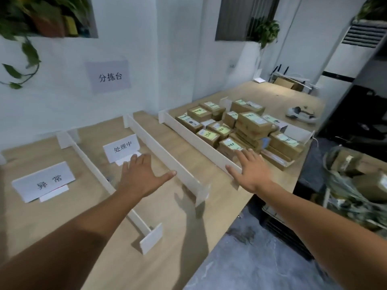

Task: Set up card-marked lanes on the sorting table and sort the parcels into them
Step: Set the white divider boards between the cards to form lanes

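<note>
White divider strips split the wooden sorting table into lanes. A white card reading 异常 stands in the left lane, and a card reading 处理中 in the lane beside it. Several brown cardboard parcels with green labels are piled in the rightmost lane. My left hand hovers open, fingers spread, just in front of the 处理中 card. My right hand is open above the near end of the right divider, beside the parcels. Neither hand holds anything.
A wall sign reading 分拣台 hangs behind the table. Potted plants sit on ledges above. A white device lies on the far table. A bag of more parcels stands at right, across a grey floor gap.
</note>
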Motion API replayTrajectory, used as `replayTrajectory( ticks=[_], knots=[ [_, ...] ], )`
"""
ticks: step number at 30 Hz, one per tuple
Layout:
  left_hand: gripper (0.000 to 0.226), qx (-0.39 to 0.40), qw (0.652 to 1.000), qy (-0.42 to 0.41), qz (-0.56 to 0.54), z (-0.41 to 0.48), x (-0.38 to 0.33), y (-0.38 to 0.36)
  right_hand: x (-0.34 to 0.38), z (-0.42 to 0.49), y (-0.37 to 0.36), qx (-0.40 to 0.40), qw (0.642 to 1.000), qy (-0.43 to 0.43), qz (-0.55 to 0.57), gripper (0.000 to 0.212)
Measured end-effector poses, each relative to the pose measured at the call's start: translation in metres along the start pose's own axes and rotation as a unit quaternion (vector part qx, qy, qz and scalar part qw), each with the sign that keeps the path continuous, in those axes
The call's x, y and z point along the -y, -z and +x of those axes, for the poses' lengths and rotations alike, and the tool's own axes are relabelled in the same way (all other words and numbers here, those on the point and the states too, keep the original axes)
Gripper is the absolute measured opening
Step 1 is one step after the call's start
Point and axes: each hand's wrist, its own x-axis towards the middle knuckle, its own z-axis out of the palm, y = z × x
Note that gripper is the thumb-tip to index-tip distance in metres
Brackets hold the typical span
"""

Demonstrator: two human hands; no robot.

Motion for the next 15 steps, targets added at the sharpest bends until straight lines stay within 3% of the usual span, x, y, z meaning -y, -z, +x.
replayTrajectory(
  ticks=[7,12,15],
  knots=[
    [0.114,0.018,0.998,0.054,-0.009,0.099,-0.104,-0.056,-0.089,0.083,-0.027,0.012,1.0,-0.007,0.019,0.085],
    [0.116,0.038,0.991,0.111,-0.06,0.184,-0.139,-0.101,-0.12,0.175,-0.051,0.02,1.0,0.018,0.017,0.079],
    [0.118,0.052,0.988,0.128,-0.066,0.225,-0.155,-0.125,-0.129,0.223,-0.059,0.033,0.998,0.048,0.035,0.091]
  ],
)
